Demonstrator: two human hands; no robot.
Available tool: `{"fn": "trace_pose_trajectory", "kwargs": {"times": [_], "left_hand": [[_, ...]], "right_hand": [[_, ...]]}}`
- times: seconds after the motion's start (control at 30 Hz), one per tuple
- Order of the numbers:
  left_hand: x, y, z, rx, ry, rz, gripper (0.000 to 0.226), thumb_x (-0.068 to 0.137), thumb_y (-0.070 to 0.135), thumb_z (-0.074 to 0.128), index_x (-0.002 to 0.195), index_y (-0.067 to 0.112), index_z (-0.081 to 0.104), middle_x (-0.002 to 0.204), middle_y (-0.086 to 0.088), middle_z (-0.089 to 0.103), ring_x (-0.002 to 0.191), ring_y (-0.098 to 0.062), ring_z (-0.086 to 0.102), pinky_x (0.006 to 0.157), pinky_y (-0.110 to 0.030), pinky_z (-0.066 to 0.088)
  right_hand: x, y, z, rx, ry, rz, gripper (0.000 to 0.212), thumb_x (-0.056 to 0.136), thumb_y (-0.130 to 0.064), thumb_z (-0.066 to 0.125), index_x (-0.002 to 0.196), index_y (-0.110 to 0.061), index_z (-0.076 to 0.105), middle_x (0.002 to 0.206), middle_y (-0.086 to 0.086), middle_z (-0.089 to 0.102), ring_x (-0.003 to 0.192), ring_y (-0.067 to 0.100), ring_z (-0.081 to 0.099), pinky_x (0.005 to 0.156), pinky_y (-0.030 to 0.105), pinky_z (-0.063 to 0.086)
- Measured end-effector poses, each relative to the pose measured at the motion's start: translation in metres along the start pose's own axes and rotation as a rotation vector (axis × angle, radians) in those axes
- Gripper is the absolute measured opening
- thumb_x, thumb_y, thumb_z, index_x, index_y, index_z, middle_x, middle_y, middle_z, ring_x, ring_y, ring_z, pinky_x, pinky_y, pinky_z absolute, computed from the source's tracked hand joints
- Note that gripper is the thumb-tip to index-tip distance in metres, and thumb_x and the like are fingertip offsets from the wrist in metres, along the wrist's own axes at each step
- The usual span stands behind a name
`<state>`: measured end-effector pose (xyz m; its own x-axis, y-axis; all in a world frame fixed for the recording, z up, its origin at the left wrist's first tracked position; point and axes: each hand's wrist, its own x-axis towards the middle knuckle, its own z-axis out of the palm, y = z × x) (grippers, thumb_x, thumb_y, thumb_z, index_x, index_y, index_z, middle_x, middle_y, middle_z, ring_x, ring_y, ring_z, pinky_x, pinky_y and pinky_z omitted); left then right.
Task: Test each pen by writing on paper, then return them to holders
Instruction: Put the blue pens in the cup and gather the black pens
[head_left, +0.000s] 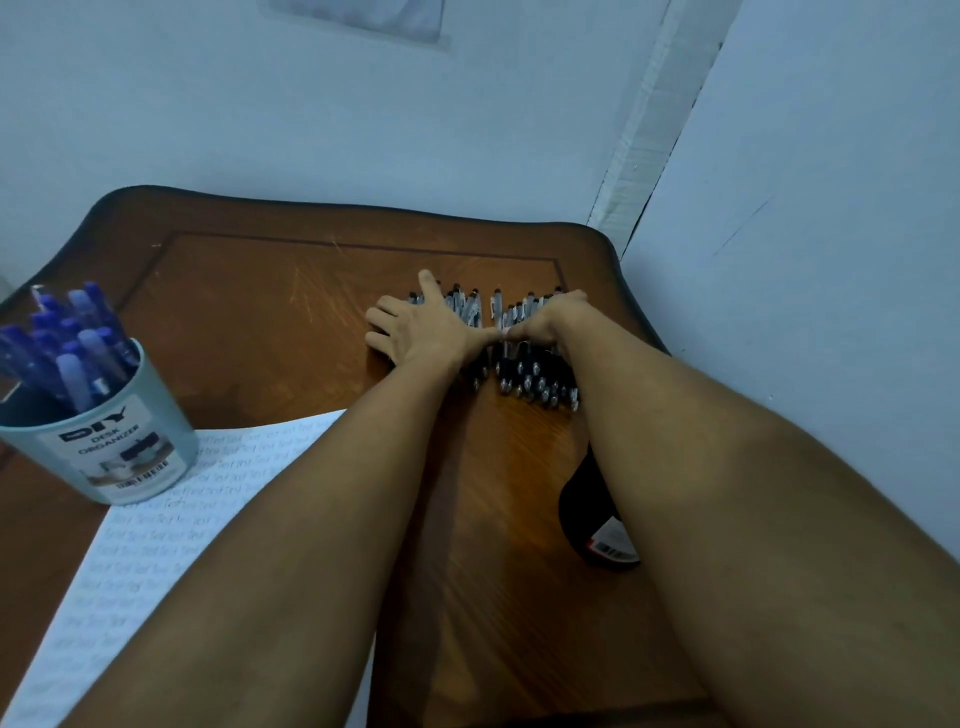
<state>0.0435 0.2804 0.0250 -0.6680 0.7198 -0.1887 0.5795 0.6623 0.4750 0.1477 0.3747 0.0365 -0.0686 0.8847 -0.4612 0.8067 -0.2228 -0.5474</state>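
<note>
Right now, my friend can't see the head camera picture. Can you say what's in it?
Two bare hands, the left hand and the right hand, rest on a row of black pens lying on a wooden table. A grey cup of blue pens stands at the left, touching a sheet of paper covered in handwriting.

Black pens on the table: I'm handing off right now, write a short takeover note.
Left hand: flat, fingers spread, pressing on the left side of the black pens.
Right hand: curled over the right side of the pile; grip unclear.
Black pens lie in a loose heap at the far middle of the table.
Blue pens stand in the grey holder, near left.
Paper is already covered with test writing.
A black holder lies under the right forearm.
Left to do: the black pens are not yet in a holder.
</note>
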Motion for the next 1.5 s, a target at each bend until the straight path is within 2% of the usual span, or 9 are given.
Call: {"fn": "trace_pose_trajectory", "kwargs": {"times": [0.17, 0.33, 0.5, 0.8, 0.93, 1.13, 1.23, 1.33, 1.5], "left_hand": [[0.0, -0.001, -0.001, 0.01, -0.02, 0.014, 0.126, 0.061, 0.082, 0.069, 0.155, 0.032, 0.003, 0.148, -0.028, 0.022, 0.132, -0.043, 0.026, 0.105, -0.049, 0.027], [0.001, -0.002, -0.007, -0.017, -0.068, 0.017, 0.123, 0.064, 0.071, 0.078, 0.155, 0.035, 0.002, 0.15, -0.027, 0.018, 0.136, -0.043, 0.021, 0.106, -0.05, 0.027], [0.0, -0.008, -0.008, -0.062, -0.067, 0.045, 0.116, 0.069, 0.062, 0.079, 0.155, 0.034, 0.006, 0.151, -0.025, 0.02, 0.136, -0.042, 0.022, 0.107, -0.049, 0.027], [-0.003, -0.008, -0.009, -0.048, -0.102, 0.037, 0.122, 0.069, 0.056, 0.083, 0.155, 0.031, 0.0, 0.146, -0.026, 0.022, 0.132, -0.043, 0.027, 0.107, -0.048, 0.028], [-0.003, -0.012, -0.005, -0.083, -0.062, 0.056, 0.104, 0.082, 0.034, 0.075, 0.156, 0.027, 0.002, 0.143, -0.026, 0.026, 0.128, -0.044, 0.032, 0.106, -0.049, 0.031], [0.001, -0.015, -0.01, -0.122, -0.062, 0.052, 0.102, 0.087, 0.02, 0.072, 0.157, 0.022, -0.003, 0.141, -0.031, 0.033, 0.128, -0.046, 0.038, 0.105, -0.05, 0.037], [0.003, -0.02, -0.01, -0.137, -0.019, 0.107, 0.099, 0.089, 0.013, 0.068, 0.157, 0.021, -0.004, 0.136, -0.028, 0.046, 0.123, -0.044, 0.048, 0.104, -0.053, 0.043], [0.002, -0.025, -0.012, -0.15, 0.013, 0.17, 0.096, 0.089, 0.007, 0.065, 0.157, 0.018, -0.002, 0.125, -0.023, 0.058, 0.115, -0.04, 0.057, 0.1, -0.052, 0.048], [0.001, -0.033, -0.025, -0.262, 0.008, 0.115, 0.087, 0.089, 0.007, 0.067, 0.154, 0.018, 0.011, 0.127, -0.021, 0.055, 0.119, -0.04, 0.053, 0.097, -0.046, 0.047]], "right_hand": [[-0.006, -0.006, 0.001, -0.11, 0.064, 0.047, 0.123, 0.081, -0.045, 0.079, 0.156, -0.001, -0.009, 0.155, 0.028, 0.028, 0.141, 0.041, 0.033, 0.11, 0.045, 0.038], [0.005, -0.007, 0.006, -0.029, 0.011, 0.011, 0.1, 0.082, -0.026, 0.08, 0.156, -0.003, 0.018, 0.16, 0.022, 0.025, 0.145, 0.041, 0.028, 0.115, 0.051, 0.03], [-0.007, -0.015, 0.007, -0.257, 0.054, 0.059, 0.124, 0.08, -0.065, 0.069, 0.158, -0.005, -0.007, 0.162, 0.022, 0.011, 0.143, 0.043, 0.028, 0.111, 0.048, 0.037], [-0.016, -0.02, 0.014, -0.21, 0.124, 0.055, 0.125, 0.075, -0.035, 0.086, 0.156, -0.004, -0.003, 0.153, 0.026, 0.03, 0.137, 0.045, 0.038, 0.11, 0.054, 0.042], [-0.027, -0.02, 0.01, -0.248, 0.112, 0.032, 0.117, 0.076, -0.028, 0.086, 0.157, -0.004, 0.006, 0.152, 0.022, 0.034, 0.135, 0.041, 0.042, 0.103, 0.05, 0.046], [-0.037, -0.021, 0.017, -0.338, 0.148, -0.058, 0.096, 0.085, -0.024, 0.078, 0.156, -0.008, 0.016, 0.153, 0.019, 0.036, 0.138, 0.039, 0.038, 0.106, 0.051, 0.043], [-0.042, -0.022, 0.023, -0.365, 0.163, -0.115, 0.085, 0.088, -0.021, 0.074, 0.154, -0.012, 0.021, 0.151, 0.018, 0.038, 0.137, 0.038, 0.039, 0.104, 0.052, 0.046], [-0.049, -0.023, 0.029, -0.427, 0.155, -0.165, 0.081, 0.087, -0.022, 0.073, 0.152, -0.016, 0.025, 0.147, 0.018, 0.041, 0.133, 0.039, 0.042, 0.102, 0.053, 0.048], [-0.058, -0.019, 0.034, -0.487, 0.14, -0.235, 0.079, 0.086, -0.022, 0.074, 0.15, -0.02, 0.027, 0.14, 0.016, 0.047, 0.128, 0.037, 0.045, 0.096, 0.047, 0.049]]}}
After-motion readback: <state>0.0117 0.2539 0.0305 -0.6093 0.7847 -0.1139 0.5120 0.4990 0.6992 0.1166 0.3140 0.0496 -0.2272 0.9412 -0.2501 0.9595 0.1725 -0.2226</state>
